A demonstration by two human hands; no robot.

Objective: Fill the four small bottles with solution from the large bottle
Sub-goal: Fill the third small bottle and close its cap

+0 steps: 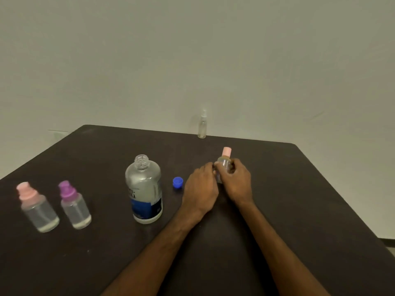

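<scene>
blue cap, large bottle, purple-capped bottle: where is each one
blue cap (177, 182), head view, middle of the cap
large bottle (143, 184), head view, clear body above the label
purple-capped bottle (75, 210), head view, clear body below the cap

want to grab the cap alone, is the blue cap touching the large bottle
Apart. The head view shows a strip of dark table between the blue cap and the large bottle.

Bare indoor room, kind unclear, dark table (303, 201), blank pale wall (192, 50)
</scene>
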